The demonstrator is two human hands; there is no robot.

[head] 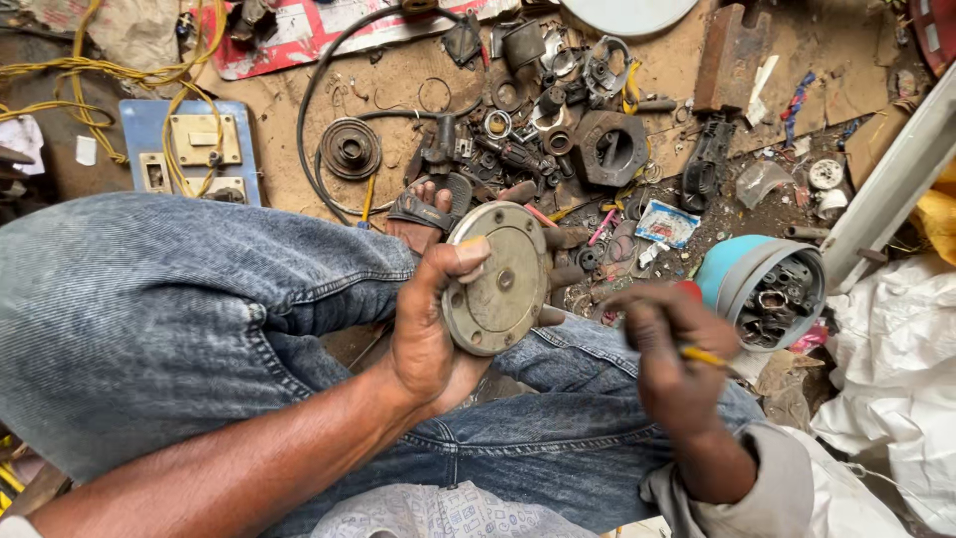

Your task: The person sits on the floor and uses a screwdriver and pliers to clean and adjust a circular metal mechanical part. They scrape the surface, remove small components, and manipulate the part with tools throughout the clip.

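Round grey metal cover plate (pixel 501 279): gripped upright by left hand (pixel 430 329) over denim knees; right hand (pixel 672 364), blurred, pinches yellow-handled tool (pixel 705 356).

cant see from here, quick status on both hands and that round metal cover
Left hand grips round grey metal cover plate, held up on edge. Right hand pinches thin yellow-handled tool, apart from plate. Nothing between them.

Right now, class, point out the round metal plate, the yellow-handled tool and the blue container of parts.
round metal plate (pixel 498 279), head view, on its flat face near the centre hole.
yellow-handled tool (pixel 704 356), head view, on the yellow handle showing past the right hand.
blue container (pixel 725 267), head view, on its blue outer wall.
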